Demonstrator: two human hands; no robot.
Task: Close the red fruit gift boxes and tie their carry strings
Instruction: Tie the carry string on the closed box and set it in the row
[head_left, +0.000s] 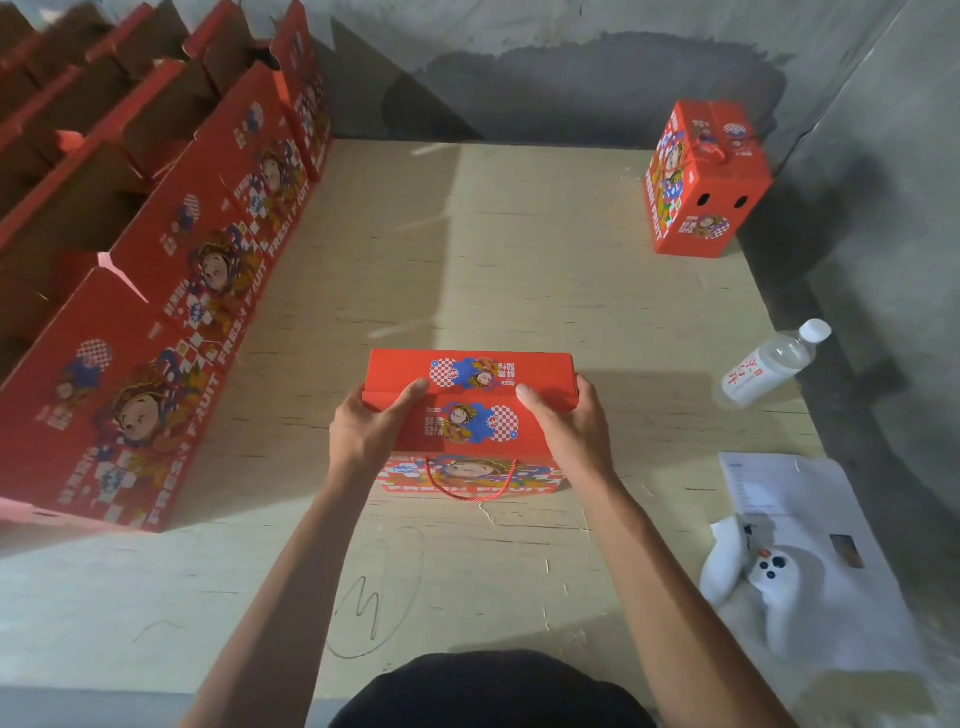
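Both hands grip the red gift box (470, 410) at the near middle of the plywood board (519, 260): the left hand (366, 428) curls round its left end with the thumb laid across the top flap, and the right hand (563, 423) curls round the right end, its thumb also on top. Two top flaps of the box lie folded down and meet along a seam. A red carry string (470, 486) hangs in a loop over the near face, above the words FRESH FRUIT. Along the left stands a row of open boxes (156, 249), flaps up. At the far right a closed box (704, 179) stands upright. Near right lie a water bottle (769, 366), a white controller (763, 571) and a paper sheet (779, 493).
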